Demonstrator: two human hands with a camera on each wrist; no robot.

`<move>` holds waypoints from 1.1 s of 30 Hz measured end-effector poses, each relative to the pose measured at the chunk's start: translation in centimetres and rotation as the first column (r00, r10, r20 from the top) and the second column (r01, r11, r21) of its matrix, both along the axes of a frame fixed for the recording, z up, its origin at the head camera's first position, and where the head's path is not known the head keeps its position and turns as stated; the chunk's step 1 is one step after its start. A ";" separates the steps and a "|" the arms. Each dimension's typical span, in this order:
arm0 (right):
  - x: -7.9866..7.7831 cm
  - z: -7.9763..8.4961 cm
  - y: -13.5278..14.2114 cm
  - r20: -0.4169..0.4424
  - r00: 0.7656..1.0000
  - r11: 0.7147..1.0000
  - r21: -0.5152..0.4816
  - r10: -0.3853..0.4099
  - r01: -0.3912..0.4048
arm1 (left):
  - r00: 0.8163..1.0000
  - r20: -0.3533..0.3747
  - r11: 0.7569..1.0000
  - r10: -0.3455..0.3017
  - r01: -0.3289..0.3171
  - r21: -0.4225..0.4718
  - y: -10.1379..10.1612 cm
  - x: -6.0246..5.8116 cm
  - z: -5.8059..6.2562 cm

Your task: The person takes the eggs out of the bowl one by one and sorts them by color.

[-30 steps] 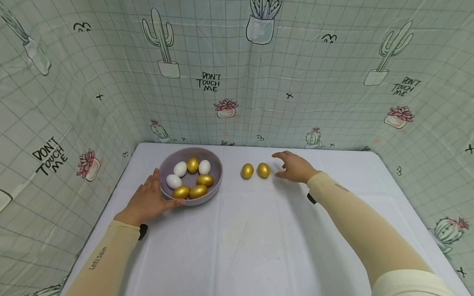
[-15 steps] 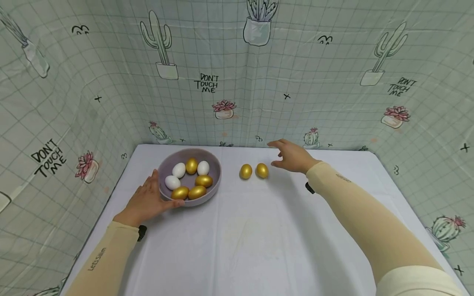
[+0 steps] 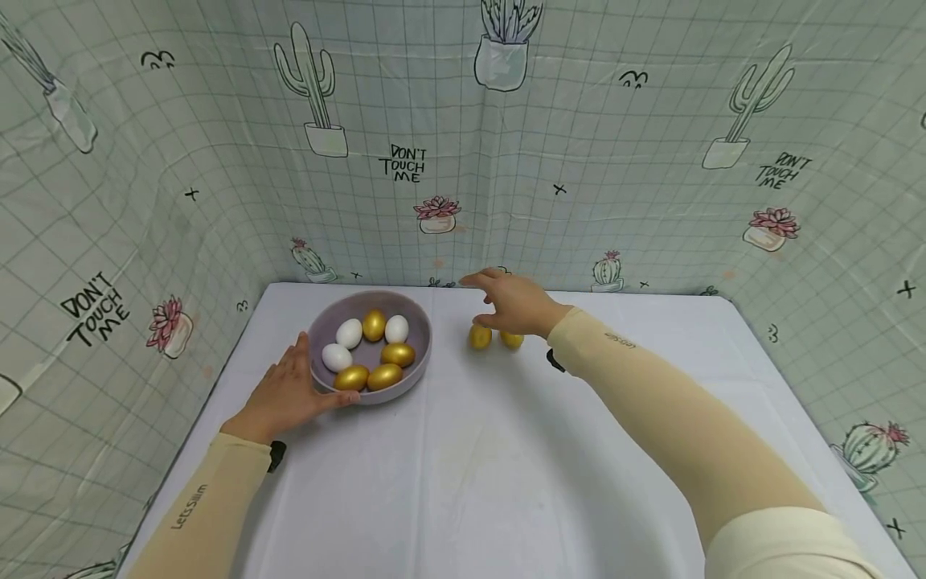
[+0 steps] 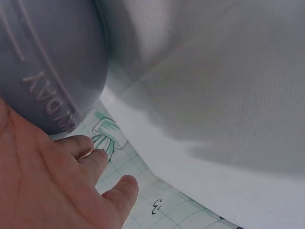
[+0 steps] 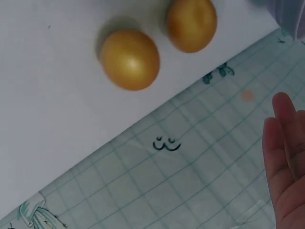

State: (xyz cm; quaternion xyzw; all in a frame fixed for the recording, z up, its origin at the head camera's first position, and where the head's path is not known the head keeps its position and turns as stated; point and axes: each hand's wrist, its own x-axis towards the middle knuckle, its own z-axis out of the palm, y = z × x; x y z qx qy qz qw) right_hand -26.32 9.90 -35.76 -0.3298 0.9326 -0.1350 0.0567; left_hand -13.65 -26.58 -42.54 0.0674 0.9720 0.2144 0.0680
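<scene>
A mauve bowl (image 3: pixel 425 354) on the left of the table holds 3 white eggs (image 3: pixel 350 333) and several gold eggs (image 3: pixel 385 376). My left hand (image 3: pixel 284 390) rests against its outer left side with fingers fairly straight and the thumb at the front rim. Raised lettering shows on the bowl's wall in the left wrist view. Two gold eggs stand on the table right of the bowl, a nearer-to-bowl gold egg (image 5: pixel 191 25) and a second gold egg (image 5: pixel 129 59). Above them hovers my right hand (image 3: pixel 522 302), holding nothing, its wrist partly covering both in the head view.
A white cloth covers the table (image 3: pixel 463 474). Behind and at both sides hangs a grid-patterned curtain (image 3: pixel 506 217) printed with cacti and lettering, close to the table's back edge.
My right hand has moved left from beside the two loose gold eggs to above them. The left hand, the bowl and the eggs stay in place; the head view shifted slightly.
</scene>
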 end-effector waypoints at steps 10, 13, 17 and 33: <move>1.2 -0.5 -5.3 0.008 0.994 0.994 -0.015 0.107 -0.106 | 1.000 -0.010 1.000 -0.004 0.004 -0.006 0.0 0.0 0.1; 1.5 -1.0 -6.8 0.034 0.990 0.991 -0.023 0.136 -0.135 | 1.000 -0.014 1.000 -0.004 0.004 -0.005 -0.1 -0.1 -0.1; 1.9 -1.9 -9.0 0.046 0.983 0.984 -0.030 0.177 -0.176 | 1.000 -0.014 1.000 -0.001 0.001 -0.006 -0.2 -0.2 -0.3; 3.5 -4.0 -13.8 0.141 0.953 0.960 0.051 0.267 -0.276 | 1.000 -0.020 1.000 0.011 -0.011 -0.003 -0.2 -0.1 -0.1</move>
